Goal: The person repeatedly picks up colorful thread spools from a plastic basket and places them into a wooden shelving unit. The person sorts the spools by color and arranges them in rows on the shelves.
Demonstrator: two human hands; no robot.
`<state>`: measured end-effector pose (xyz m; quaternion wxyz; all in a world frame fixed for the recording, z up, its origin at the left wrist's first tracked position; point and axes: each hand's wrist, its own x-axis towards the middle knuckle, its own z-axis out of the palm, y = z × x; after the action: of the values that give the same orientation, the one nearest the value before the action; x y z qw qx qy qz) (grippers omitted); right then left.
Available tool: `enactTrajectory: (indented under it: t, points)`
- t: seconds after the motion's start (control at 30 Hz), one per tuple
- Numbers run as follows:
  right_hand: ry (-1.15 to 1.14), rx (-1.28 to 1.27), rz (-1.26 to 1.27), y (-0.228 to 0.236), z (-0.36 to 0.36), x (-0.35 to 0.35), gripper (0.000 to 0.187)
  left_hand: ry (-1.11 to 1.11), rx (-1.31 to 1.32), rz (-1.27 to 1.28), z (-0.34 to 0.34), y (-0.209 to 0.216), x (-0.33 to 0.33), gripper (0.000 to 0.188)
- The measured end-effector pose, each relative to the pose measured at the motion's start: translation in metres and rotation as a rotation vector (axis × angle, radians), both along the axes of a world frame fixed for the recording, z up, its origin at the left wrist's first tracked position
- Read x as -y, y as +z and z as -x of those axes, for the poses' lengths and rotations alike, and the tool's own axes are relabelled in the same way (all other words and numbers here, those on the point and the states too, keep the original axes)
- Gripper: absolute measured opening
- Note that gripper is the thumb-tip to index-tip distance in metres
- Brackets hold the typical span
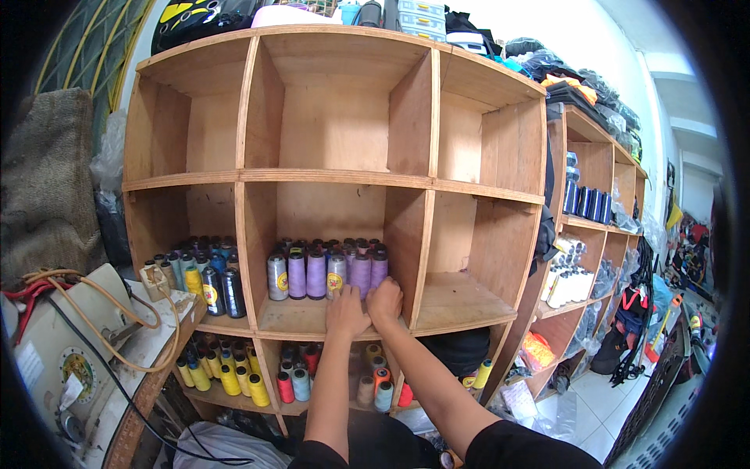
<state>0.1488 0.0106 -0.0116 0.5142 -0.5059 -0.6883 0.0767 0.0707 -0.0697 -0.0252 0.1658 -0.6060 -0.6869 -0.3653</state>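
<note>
Rows of thread cones stand upright in the middle compartment of a wooden shelf (pixel 336 177). The front row has a grey cone (pixel 278 278) at its left end and purple cones (pixel 316 275) beside it. My left hand (pixel 348 314) is at the compartment's front, against the foot of a grey cone (pixel 336 270) with a yellow label; its fingertips are hidden. Close to its right, my right hand (pixel 385 302) is closed, with curled fingers, at the base of the rightmost purple cone (pixel 379 270). Whatever it may hold is hidden.
Blue, dark and yellow cones (pixel 192 280) fill the left compartment. More cones (pixel 229 380) stand on the lower level, several of them yellow. A machine (pixel 66 344) with looped cables sits at left. Another shelf (pixel 587 227) with spools is at right, beside bags on the tiled floor.
</note>
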Motion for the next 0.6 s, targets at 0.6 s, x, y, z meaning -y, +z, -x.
enactTrajectory:
  t: [0.6]
  points:
    - [0.046, 0.102, 0.047, 0.006, -0.001, 0.009, 0.033, 0.043, -0.016, -0.026, -0.002, -0.002, -0.003, 0.04]
